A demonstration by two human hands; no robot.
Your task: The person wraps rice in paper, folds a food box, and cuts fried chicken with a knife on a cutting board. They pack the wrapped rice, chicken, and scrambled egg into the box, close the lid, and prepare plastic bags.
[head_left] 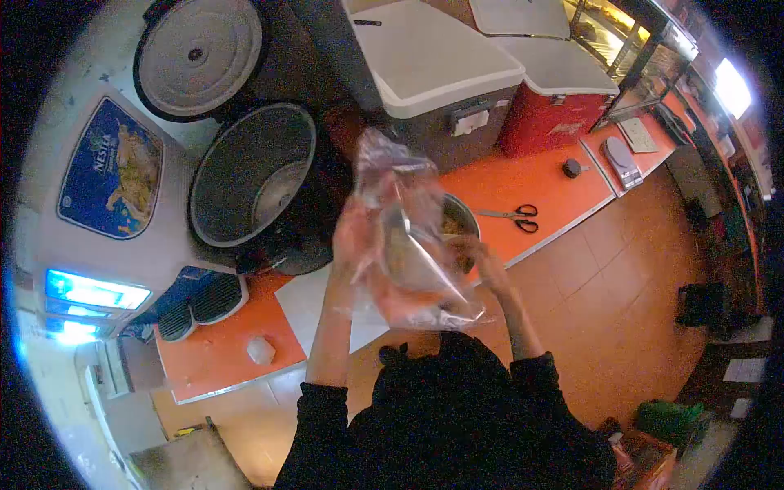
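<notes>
A large clear plastic bag (pixel 420 245) hangs in front of me, crumpled at the top and blurred by motion. My left hand (pixel 353 238) is closed on its left side. At the bag's right side is my right hand (pixel 483 260), its fingers smeared by motion and partly behind the plastic; whether they grip the bag cannot be made out. Behind the bag, a round metal bowl (pixel 472 214) with brownish contents stands on the orange counter (pixel 543 192), mostly hidden. Black-handled scissors (pixel 521 217) lie right of the bowl.
On the left stand an open black pot (pixel 245 180), its raised lid (pixel 198 55) and a drinks dispenser (pixel 114 175). Behind are a grey cooler (pixel 441 122) and a red cooler (pixel 551 118). A scale (pixel 622 162), a white sheet (pixel 306 310) and a small whitish object (pixel 260 350) rest on the counter.
</notes>
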